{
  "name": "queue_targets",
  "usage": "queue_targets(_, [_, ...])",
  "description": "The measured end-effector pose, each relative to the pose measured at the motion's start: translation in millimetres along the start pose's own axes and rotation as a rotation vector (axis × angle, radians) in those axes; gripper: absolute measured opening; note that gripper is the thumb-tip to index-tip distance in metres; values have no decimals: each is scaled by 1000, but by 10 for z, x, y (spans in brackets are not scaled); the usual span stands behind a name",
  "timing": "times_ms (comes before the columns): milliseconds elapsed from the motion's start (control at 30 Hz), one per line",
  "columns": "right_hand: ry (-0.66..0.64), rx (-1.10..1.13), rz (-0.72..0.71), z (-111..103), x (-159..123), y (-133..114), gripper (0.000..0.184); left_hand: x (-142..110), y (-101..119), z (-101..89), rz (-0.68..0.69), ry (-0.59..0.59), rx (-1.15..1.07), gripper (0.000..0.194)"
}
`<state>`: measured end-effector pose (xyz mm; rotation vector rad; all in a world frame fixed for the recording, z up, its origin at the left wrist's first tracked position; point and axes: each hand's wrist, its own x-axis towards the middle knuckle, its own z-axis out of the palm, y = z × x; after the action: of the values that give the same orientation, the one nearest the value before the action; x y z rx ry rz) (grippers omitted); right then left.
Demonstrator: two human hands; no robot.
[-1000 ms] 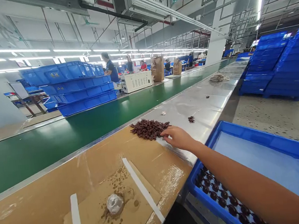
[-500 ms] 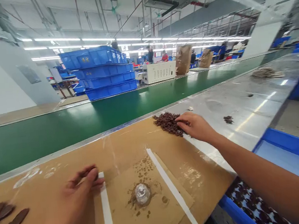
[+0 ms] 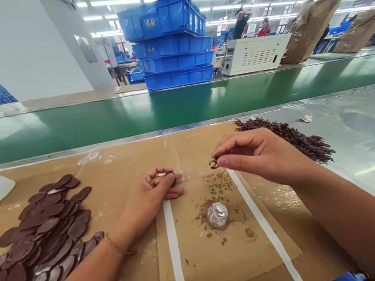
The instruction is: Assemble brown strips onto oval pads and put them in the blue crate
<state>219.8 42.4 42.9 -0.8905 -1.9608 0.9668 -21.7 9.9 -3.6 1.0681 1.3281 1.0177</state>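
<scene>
My right hand [image 3: 257, 154] hovers above the cardboard-covered bench [image 3: 127, 163], thumb and forefinger pinched on a small dark brown piece [image 3: 213, 164]. My left hand [image 3: 153, 194] rests on the cardboard with its fingers curled around a small dark piece [image 3: 170, 174] at the fingertips. Between the hands, lower down, a small clear rounded knob [image 3: 217, 215] sits on a stained cardboard pad. A heap of small dark brown pieces [image 3: 288, 136] lies behind my right hand. At my left lies a pile of flat dark brown oval pieces [image 3: 41, 236].
Two white tape strips [image 3: 173, 246] edge the cardboard pad. A green conveyor belt [image 3: 158, 110] runs behind the bench, with stacked blue crates [image 3: 172, 41] and a white machine box [image 3: 255, 53] beyond. Steel tabletop [image 3: 355, 143] extends right. People stand far back.
The view swung left and down. My right hand left the heap with a small piece and moved toward the middle. My left hand came in and curled on a piece.
</scene>
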Motion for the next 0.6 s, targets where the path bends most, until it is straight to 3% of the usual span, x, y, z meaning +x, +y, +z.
queue_targets(233, [-303, -193, -71, -41, -186, -138, 10, -33, 1, -13, 75, 11, 131, 38])
queue_targets(333, [-341, -248, -75, 5, -194, -143, 11, -37, -23, -32, 81, 7, 99, 47])
queue_targets(433, [-378, -247, -66, 58, -196, -142, 12, -17, -55, -71, 86, -75, 40, 61])
queue_targets(600, [-433, -241, -75, 110, -189, -163, 14, 17, -78, -122, 97, -146, 129, 56])
